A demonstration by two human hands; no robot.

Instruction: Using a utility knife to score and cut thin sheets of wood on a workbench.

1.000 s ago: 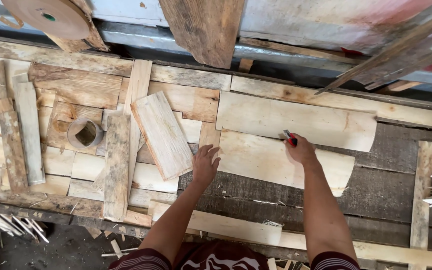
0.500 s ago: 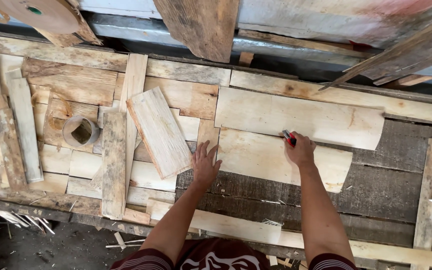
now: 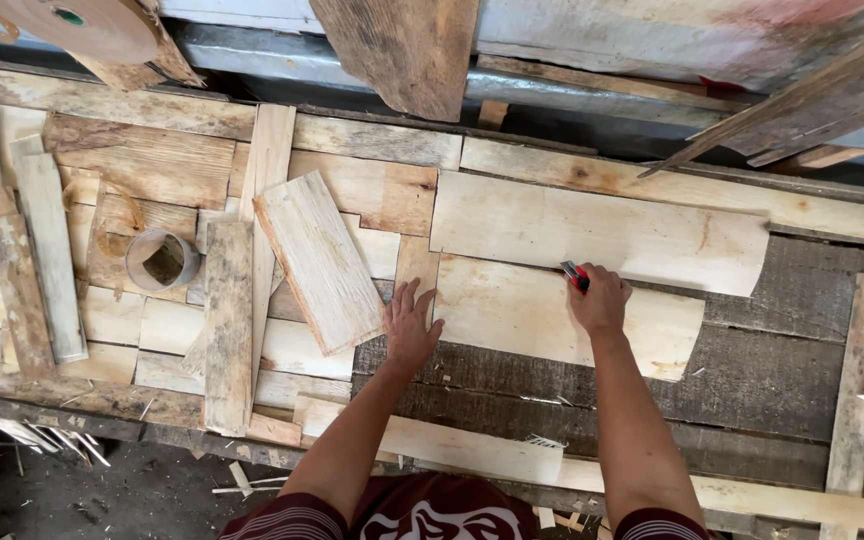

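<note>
I see the red utility knife (image 3: 574, 276) gripped in my right hand (image 3: 600, 300), on the pale veneer sheet (image 3: 542, 310) mid-bench. My left hand (image 3: 410, 326) lies flat, fingers spread, on the sheet's left edge. The cardboard tube (image 3: 162, 260) sits well left; I cannot tell its contents.

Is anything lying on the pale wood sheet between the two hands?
Nothing visible does. The left hand lies flat on the pale wood sheet, the right hand grips a red cutter, with bare sheet between them.
</note>
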